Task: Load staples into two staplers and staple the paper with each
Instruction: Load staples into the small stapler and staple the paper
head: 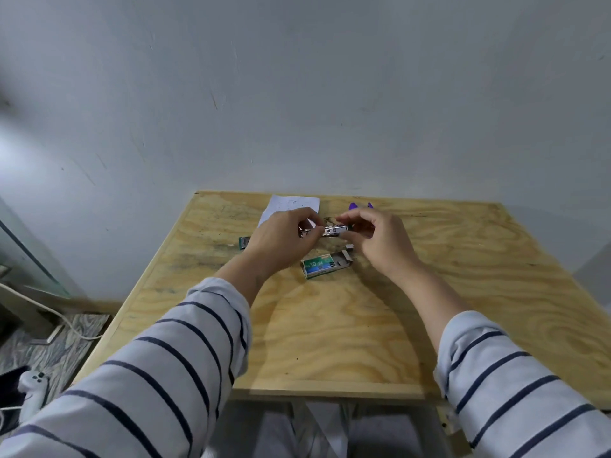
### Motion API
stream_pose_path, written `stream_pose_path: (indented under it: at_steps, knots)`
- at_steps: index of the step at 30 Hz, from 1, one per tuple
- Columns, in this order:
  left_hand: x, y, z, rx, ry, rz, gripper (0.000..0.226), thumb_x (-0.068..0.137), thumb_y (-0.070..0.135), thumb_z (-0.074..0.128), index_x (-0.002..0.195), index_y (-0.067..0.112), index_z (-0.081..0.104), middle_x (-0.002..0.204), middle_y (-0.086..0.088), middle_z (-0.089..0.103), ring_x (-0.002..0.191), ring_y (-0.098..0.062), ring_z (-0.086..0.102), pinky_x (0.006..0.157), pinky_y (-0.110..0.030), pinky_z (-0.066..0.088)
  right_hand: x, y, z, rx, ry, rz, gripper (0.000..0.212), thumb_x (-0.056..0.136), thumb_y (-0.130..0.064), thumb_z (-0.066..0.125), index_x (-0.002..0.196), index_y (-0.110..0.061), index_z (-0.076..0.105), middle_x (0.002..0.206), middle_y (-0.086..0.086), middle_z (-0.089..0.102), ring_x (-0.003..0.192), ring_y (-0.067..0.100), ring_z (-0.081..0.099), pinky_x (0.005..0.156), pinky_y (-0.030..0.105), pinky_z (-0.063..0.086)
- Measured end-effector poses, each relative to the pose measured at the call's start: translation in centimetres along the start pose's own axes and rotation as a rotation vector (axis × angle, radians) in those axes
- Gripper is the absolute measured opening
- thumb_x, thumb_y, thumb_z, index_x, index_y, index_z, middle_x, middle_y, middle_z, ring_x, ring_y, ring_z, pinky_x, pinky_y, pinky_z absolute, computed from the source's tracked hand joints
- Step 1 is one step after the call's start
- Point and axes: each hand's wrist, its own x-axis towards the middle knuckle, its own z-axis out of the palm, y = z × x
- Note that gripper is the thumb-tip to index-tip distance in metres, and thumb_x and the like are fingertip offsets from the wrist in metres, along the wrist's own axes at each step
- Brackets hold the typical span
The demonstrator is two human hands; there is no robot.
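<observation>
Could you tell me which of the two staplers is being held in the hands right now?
The metal stapler, gripped by both hands above the table; the purple stapler lies untouched behind the right hand.

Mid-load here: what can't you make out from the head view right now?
- Metal stapler: middle shows; ends hidden by left hand and right hand; staples inside too small to tell.
- Purple stapler: only tips show behind right hand.
- Paper: near edge covered by left hand.
- Second green box: mostly hidden by left hand.
</observation>
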Motion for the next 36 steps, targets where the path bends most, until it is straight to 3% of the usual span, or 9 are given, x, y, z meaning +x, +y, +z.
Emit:
stream_pose_path:
  at_steps: [3,8,12,18,23,27,29,33,36]
  knots:
    - [-0.1,0.1,-0.5,0.012,-0.031,0.03,0.007,0.093,0.031,0.05,0.091,0.034,0.057,0.076,0.016,0.062,0.059,-0.004,0.05,0.05,-0.023,0.03,-0.2,0.3,-0.2,0.01,0.005,0.004,0.023,0.078,-0.008,0.072,0.1,-0.014,0.071,0.085,-0.012,0.066,0.077,-0.006,0.06,0.075,0.005,0.045]
    - [-0.5,-0.4,-0.9,0.09,-0.044,0.13,0.009,0.083,0.03,0.064,0.091,0.032,0.059,0.075,0.02,0.054,0.066,-0.002,0.051,0.056,-0.027,0.04,-0.4,0.5,-0.5,0.067,0.013,0.025,0.023,0.077,-0.008,0.072,0.1,-0.013,0.07,0.085,-0.014,0.065,0.075,-0.014,0.059,0.074,0.003,0.045]
    - [-0.5,-1.9,-1.9,0.218,0.009,0.082,0.012,0.08,0.03,0.066,0.091,0.03,0.061,0.087,0.015,0.058,0.079,-0.015,0.059,0.068,-0.038,0.053,-0.2,0.8,-1.0,0.197,0.085,0.134,0.022,0.079,-0.006,0.071,0.097,-0.016,0.066,0.091,-0.004,0.067,0.08,0.004,0.063,0.075,0.015,0.052]
    - [-0.2,-1.8,-3.6,0.317,0.126,0.079,0.016,0.075,0.036,0.07,0.09,0.035,0.065,0.087,0.017,0.057,0.079,-0.012,0.06,0.062,-0.027,0.04,0.4,0.5,-1.2,0.381,0.134,0.266,0.028,0.078,0.001,0.069,0.099,-0.015,0.06,0.089,-0.002,0.065,0.078,0.01,0.062,0.072,0.018,0.054]
    - [0.2,-0.8,-4.7,0.081,0.151,0.028,0.04,0.071,0.029,0.078,0.105,0.036,0.06,0.082,0.017,0.062,0.082,-0.008,0.064,0.069,-0.029,0.051,1.2,-0.2,-1.6,0.513,0.179,0.31,0.031,0.081,0.001,0.066,0.11,-0.008,0.058,0.082,-0.005,0.058,0.071,0.003,0.059,0.057,0.011,0.052]
    - [0.4,0.7,-4.7,-0.283,0.316,0.001,0.076,0.064,0.023,0.087,0.127,0.028,0.044,0.084,0.013,0.069,0.081,-0.003,0.066,0.076,-0.022,0.052,1.8,-1.0,-1.9,0.86,0.231,0.367,0.025,0.086,0.005,0.058,0.109,-0.005,0.058,0.082,0.002,0.054,0.072,0.018,0.06,0.079,0.028,0.056]
    - [0.4,1.2,-4.4,-0.38,0.364,-0.025,0.083,0.062,0.023,0.088,0.13,0.028,0.039,0.084,0.012,0.07,0.083,-0.003,0.066,0.077,-0.023,0.052,2.1,-1.1,-2.1,0.919,0.236,0.379,0.023,0.087,0.005,0.056,0.106,-0.008,0.058,0.083,0.005,0.053,0.072,0.022,0.06,0.081,0.031,0.057]
    - [0.3,1.3,-4.2,-0.488,0.406,-0.06,0.09,0.062,0.021,0.088,0.133,0.027,0.033,0.084,0.009,0.072,0.082,-0.003,0.066,0.077,-0.022,0.051,2.3,-1.0,-2.5,0.936,0.226,0.386,0.025,0.086,0.006,0.057,0.107,-0.008,0.059,0.084,0.005,0.052,0.075,0.023,0.061,0.076,0.028,0.058]
    - [0.5,1.2,-4.6,-0.359,0.308,-0.032,0.094,0.056,0.022,0.091,0.132,0.025,0.035,0.08,0.009,0.071,0.078,-0.005,0.067,0.073,-0.02,0.052,2.3,-0.8,-2.8,0.836,0.193,0.372,0.033,0.085,0.005,0.059,0.116,-0.005,0.055,0.084,0.002,0.055,0.079,0.022,0.061,0.079,0.028,0.057]
